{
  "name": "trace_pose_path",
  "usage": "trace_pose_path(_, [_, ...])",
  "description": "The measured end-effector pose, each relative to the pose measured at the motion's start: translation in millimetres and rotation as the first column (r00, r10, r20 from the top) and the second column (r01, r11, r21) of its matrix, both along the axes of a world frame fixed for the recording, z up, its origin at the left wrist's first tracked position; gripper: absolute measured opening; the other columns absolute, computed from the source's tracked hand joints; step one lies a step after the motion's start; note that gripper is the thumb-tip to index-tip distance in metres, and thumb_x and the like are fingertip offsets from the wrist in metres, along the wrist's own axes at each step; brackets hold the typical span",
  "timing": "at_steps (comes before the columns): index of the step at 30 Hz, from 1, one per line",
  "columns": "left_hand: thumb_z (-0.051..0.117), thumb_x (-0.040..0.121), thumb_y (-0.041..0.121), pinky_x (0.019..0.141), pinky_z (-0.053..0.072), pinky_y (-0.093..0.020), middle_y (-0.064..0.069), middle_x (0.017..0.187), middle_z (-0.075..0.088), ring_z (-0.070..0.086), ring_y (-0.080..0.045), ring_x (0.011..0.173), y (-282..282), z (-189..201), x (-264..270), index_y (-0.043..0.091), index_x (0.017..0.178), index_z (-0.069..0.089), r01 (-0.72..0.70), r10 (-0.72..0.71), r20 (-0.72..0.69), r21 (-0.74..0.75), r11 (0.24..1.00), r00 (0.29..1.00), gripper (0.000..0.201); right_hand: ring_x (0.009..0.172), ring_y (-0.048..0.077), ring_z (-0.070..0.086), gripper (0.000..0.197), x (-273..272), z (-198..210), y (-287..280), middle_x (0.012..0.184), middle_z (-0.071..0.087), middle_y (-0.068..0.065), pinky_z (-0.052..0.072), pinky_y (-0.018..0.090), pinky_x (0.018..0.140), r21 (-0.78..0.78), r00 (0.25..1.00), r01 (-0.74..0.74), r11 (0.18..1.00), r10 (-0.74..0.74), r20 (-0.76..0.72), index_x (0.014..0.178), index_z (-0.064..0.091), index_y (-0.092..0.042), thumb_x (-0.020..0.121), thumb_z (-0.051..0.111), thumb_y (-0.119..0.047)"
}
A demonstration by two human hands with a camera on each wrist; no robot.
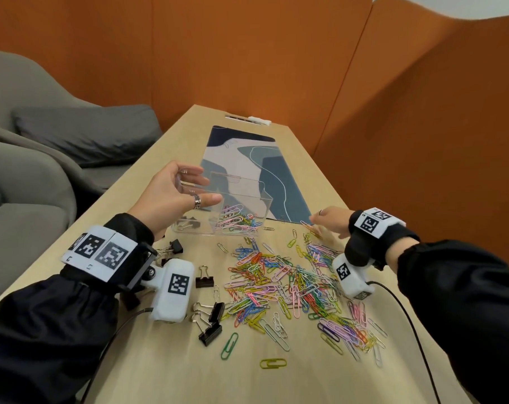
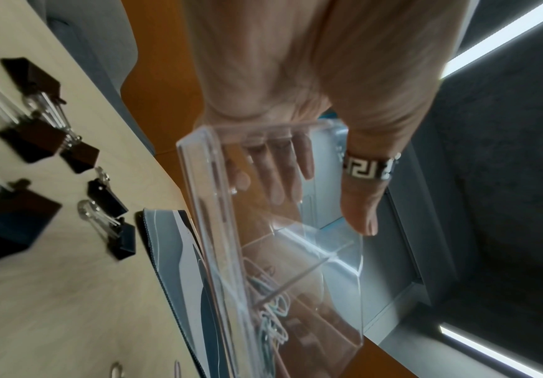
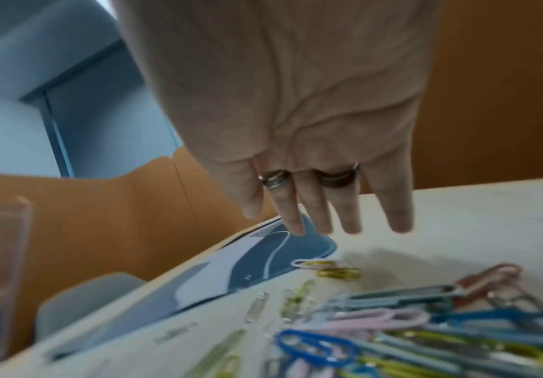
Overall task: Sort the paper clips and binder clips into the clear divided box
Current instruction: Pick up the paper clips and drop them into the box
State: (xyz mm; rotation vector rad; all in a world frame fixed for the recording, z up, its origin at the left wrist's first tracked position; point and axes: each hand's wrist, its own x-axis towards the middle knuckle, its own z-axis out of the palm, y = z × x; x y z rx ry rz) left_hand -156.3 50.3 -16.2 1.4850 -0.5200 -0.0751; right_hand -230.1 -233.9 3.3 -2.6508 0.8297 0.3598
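Note:
My left hand grips the left end of the clear divided box and holds it tilted, its near edge on the table. The fingers lie behind the wall and the thumb in front. Coloured paper clips fill the box's right compartment, and a black binder clip lies in the left one. My right hand, fingers straight and holding nothing, hovers over the far right edge of the loose paper clip pile. Several black binder clips lie on the table below the left wrist.
The wooden table is narrow, with a patterned blue and white mat behind the box. A grey sofa lies off the left edge and orange partitions enclose the back and right. Cables trail from both wrist cameras.

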Motion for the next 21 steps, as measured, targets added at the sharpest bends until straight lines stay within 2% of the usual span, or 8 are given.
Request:
trace_pose_path(2, [0.078, 0.060, 0.017, 0.076, 0.050, -0.025, 0.000, 0.103, 0.062, 0.063, -0.014, 0.092, 0.7, 1.3, -0.4, 0.016, 0.112, 0.051, -0.005, 0.005, -0.002, -0.005, 1.000, 1.000, 0.059, 0.104, 0.026, 0.048, 0.046, 0.1, -5.2, 6.4, 0.111, 0.056, 0.015, 0.037, 0.041, 0.107, -0.038, 0.996, -0.037, 0.999, 0.034, -0.087, 0.113, 0.055, 0.002, 0.101, 0.030, -0.035])
trace_pose_path(5, [0.078, 0.055, 0.022, 0.076, 0.050, -0.026, 0.000, 0.102, 0.063, 0.063, -0.013, 0.091, 0.7, 2.3, -0.3, 0.015, 0.113, 0.051, -0.011, 0.011, -0.002, -0.011, 1.000, 1.000, 0.064, 0.119, 0.031, 0.050, 0.046, 2.7, -4.2, 16.3, 0.120, 0.056, 0.015, 0.039, 0.039, 0.104, -0.024, 0.990, -0.091, 0.996, 0.088, -0.106, 0.116, 0.056, 0.004, 0.101, 0.032, -0.033])
trace_pose_path(7, [0.078, 0.055, 0.022, 0.077, 0.050, -0.026, 0.000, 0.101, 0.063, 0.063, -0.012, 0.090, 0.7, 2.2, 0.1, 0.015, 0.113, 0.050, -0.020, 0.020, -0.003, -0.014, 1.000, 1.000, 0.065, 0.119, 0.030, 0.053, 0.042, 8.8, 1.1, 21.4, 0.123, 0.058, 0.014, 0.042, 0.038, 0.098, 0.003, 0.993, -0.110, 0.994, 0.110, -0.038, 0.114, 0.059, 0.004, 0.100, 0.037, -0.029])
trace_pose_path(11, [0.079, 0.057, 0.020, 0.077, 0.050, -0.027, 0.001, 0.101, 0.063, 0.063, -0.013, 0.091, 1.9, 1.8, 1.4, 0.017, 0.111, 0.051, -0.032, 0.032, -0.003, -0.005, 0.999, 0.999, 0.060, 0.111, 0.030, 0.052, 0.043, 26.3, 5.5, 38.6, 0.123, 0.055, 0.015, 0.044, 0.027, 0.087, 0.002, 0.991, -0.069, 0.998, 0.068, 0.116, 0.130, 0.049, 0.003, 0.101, 0.031, -0.024])
trace_pose_path(14, [0.079, 0.059, 0.018, 0.077, 0.050, -0.026, 0.000, 0.101, 0.063, 0.063, -0.013, 0.091, 1.7, 1.1, 1.8, 0.019, 0.108, 0.051, -0.031, 0.031, -0.001, -0.003, 1.000, 1.000, 0.057, 0.121, 0.028, 0.050, 0.040, 36.9, -6.8, 42.4, 0.134, 0.054, 0.012, 0.038, 0.030, 0.098, -0.027, 0.987, -0.153, 0.988, 0.154, 0.042, 0.130, 0.052, -0.006, 0.100, 0.036, -0.027])
trace_pose_path(17, [0.079, 0.062, 0.015, 0.076, 0.050, -0.024, 0.000, 0.102, 0.063, 0.063, -0.012, 0.091, 1.6, 0.7, 2.8, 0.017, 0.111, 0.050, -0.032, 0.032, 0.006, -0.004, 0.999, 0.999, 0.056, 0.114, 0.025, 0.052, 0.044, 38.0, -10.0, 44.7, 0.133, 0.054, 0.011, 0.038, 0.033, 0.101, -0.020, 0.981, -0.189, 0.982, 0.188, -0.057, 0.129, 0.053, -0.006, 0.101, 0.032, -0.033])
trace_pose_path(19, [0.079, 0.061, 0.016, 0.076, 0.050, -0.025, 0.000, 0.102, 0.063, 0.063, -0.012, 0.091, 1.1, -0.1, 3.2, 0.017, 0.111, 0.051, -0.030, 0.030, 0.007, 0.000, 1.000, 1.000, 0.057, 0.106, 0.023, 0.053, 0.043, 36.3, -7.4, 43.2, 0.131, 0.055, 0.011, 0.045, 0.033, 0.097, 0.010, 0.964, -0.244, 0.970, 0.244, -0.103, 0.121, 0.058, -0.003, 0.099, 0.038, -0.034])
trace_pose_path(21, [0.079, 0.062, 0.015, 0.077, 0.051, -0.025, 0.000, 0.103, 0.063, 0.063, -0.012, 0.092, 0.3, -0.4, 3.2, 0.018, 0.110, 0.051, -0.027, 0.027, 0.006, -0.001, 1.000, 1.000, 0.056, 0.110, 0.024, 0.056, 0.041, 33.0, -4.4, 40.8, 0.129, 0.057, 0.010, 0.050, 0.030, 0.090, 0.064, 0.953, -0.281, 0.958, 0.286, -0.096, 0.119, 0.060, 0.000, 0.096, 0.047, -0.032])
